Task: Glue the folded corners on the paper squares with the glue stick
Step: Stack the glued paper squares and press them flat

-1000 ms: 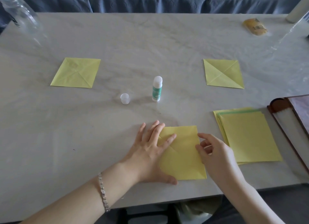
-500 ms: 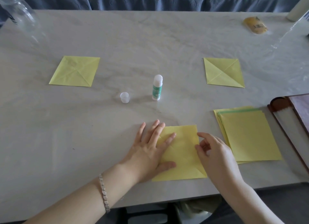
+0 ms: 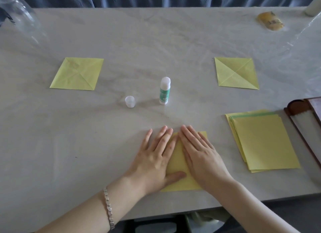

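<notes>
Pressing flat: your left hand (image 3: 156, 156) and right hand (image 3: 199, 156) both lie palm-down on the yellow paper square (image 3: 177, 161) at the near table edge. Fingers are straight and close together, gripping nothing. Your left thumb sits on the sheet's lower part. Your right palm covers its right half, so any folded corners there are hidden. The paper is thin and matte.

The glue stick (image 3: 164, 91) stands upright mid-table, uncapped, a white tube with a green label. Its small translucent cap (image 3: 130, 101) stands near it to the left, not touching.

Two folded squares with diagonal creases lie further back, one left (image 3: 77, 74), one right (image 3: 236, 73). A stack of sheets (image 3: 265, 142) lies flat to your right, with a green edge showing.

The table (image 3: 86, 137) is pale and marbled, probably under clear film. The clear bottle (image 3: 17, 12) at top left is cut off by the frame.
</notes>
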`<move>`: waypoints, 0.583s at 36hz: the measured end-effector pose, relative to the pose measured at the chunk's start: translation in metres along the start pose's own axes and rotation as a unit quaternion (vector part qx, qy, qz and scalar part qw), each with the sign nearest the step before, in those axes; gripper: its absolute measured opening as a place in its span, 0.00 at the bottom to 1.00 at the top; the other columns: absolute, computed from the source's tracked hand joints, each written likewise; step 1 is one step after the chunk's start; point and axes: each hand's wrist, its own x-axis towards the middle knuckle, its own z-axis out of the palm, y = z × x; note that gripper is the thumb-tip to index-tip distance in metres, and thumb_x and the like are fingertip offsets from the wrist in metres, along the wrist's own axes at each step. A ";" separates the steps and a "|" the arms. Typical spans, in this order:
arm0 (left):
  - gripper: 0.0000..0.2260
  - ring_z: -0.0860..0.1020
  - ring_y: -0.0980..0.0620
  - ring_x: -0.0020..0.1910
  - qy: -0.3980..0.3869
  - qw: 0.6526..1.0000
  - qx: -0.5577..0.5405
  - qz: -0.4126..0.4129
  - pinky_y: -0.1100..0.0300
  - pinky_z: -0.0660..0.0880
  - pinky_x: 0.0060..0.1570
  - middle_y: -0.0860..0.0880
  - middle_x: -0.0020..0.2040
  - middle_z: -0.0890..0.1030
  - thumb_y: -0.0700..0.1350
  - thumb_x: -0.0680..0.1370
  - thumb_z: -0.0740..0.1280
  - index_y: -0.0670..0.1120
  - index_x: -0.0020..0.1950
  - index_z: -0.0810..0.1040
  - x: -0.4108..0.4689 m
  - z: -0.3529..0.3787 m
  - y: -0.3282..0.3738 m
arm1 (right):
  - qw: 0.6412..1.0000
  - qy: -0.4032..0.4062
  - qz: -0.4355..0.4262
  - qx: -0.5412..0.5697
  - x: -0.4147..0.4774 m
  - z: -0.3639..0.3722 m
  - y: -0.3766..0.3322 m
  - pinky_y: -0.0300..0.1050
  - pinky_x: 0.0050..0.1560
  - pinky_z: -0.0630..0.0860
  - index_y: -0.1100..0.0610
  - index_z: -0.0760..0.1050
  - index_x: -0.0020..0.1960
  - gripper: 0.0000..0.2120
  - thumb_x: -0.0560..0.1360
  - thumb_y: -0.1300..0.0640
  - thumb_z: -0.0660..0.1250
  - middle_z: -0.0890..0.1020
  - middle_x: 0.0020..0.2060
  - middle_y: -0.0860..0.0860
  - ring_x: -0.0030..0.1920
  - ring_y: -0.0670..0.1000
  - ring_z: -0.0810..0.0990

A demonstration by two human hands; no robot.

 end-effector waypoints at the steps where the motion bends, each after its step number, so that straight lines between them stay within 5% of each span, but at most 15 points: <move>1: 0.39 0.63 0.43 0.70 -0.008 1.000 -0.002 -0.004 0.41 0.58 0.64 0.38 0.69 0.71 0.68 0.77 0.45 0.37 0.68 0.70 0.000 -0.001 0.000 | 1.000 -0.005 0.001 0.002 -0.001 0.000 -0.001 0.42 0.70 0.54 0.62 0.72 0.65 0.25 0.82 0.52 0.42 0.74 0.65 0.55 0.67 0.53 0.70; 21: 0.37 0.67 0.48 0.66 0.055 0.998 0.031 -0.011 0.42 0.59 0.64 0.43 0.64 0.76 0.66 0.71 0.56 0.39 0.66 0.75 -0.002 0.001 0.005 | 0.999 0.023 0.005 -0.041 -0.012 -0.005 0.011 0.45 0.66 0.62 0.63 0.76 0.61 0.27 0.81 0.55 0.41 0.77 0.62 0.57 0.62 0.54 0.76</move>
